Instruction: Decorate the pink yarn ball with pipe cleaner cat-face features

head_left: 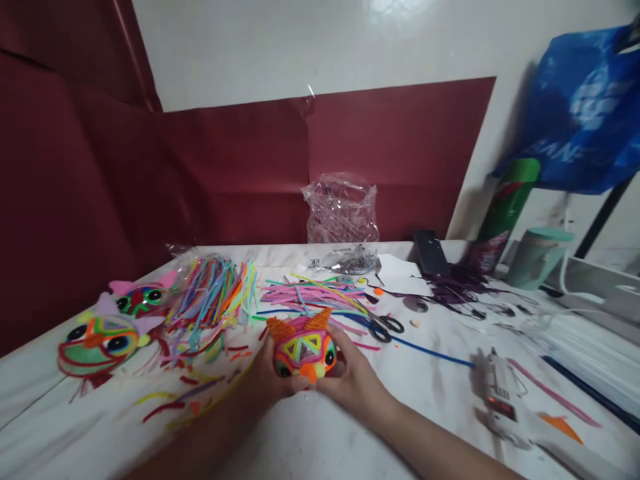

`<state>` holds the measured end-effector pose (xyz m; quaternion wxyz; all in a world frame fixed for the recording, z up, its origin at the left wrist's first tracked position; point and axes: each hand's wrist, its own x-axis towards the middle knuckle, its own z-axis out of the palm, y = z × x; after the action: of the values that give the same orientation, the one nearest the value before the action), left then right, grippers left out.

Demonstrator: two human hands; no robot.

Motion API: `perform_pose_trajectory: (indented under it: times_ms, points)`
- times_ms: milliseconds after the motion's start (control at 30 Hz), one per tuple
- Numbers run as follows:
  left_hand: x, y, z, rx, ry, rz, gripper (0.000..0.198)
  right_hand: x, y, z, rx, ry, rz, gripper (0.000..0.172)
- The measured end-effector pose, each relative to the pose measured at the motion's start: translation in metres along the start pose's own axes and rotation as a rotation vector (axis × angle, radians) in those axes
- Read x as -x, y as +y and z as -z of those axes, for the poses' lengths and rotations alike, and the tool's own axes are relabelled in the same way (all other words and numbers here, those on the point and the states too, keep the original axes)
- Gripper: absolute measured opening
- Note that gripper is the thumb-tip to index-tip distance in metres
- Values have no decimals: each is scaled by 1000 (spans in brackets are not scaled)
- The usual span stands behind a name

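Observation:
Both my hands cup a small round craft head (303,348) made of coloured pipe cleaners, with orange ears, black eyes and an orange beak. My left hand (267,377) wraps its left side and my right hand (350,377) wraps its right side, fingers curled round it. It rests just above the white table (310,440).
Two finished pipe-cleaner heads (103,340) lie at the left. Heaps of coloured pipe cleaners (215,293) and pink strips (310,293) lie behind. Black scissors (383,327), a white glue gun (500,397), a clear bag (341,210), a green can (505,207) and a teal cup (535,257) stand to the right.

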<state>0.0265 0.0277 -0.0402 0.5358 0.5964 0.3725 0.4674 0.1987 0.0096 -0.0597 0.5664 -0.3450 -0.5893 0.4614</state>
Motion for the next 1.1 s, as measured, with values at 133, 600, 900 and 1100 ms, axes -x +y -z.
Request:
perform_pose_trajectory:
  times_ms: [133,600,900,1100]
  points:
    - [-3,0,4,7,7,-19,68,-4,-15,1,-98,-67,-49,82]
    - [-3,3,7,-56,-28,28,76,-3,-19,4,-124,-89,-153,72]
    - [1,3,3,-83,11,11,76,-1,-16,5,-90,-72,-184,76]
    - [5,8,0,-142,37,13,73,1,-15,6,-100,-91,-171,65]
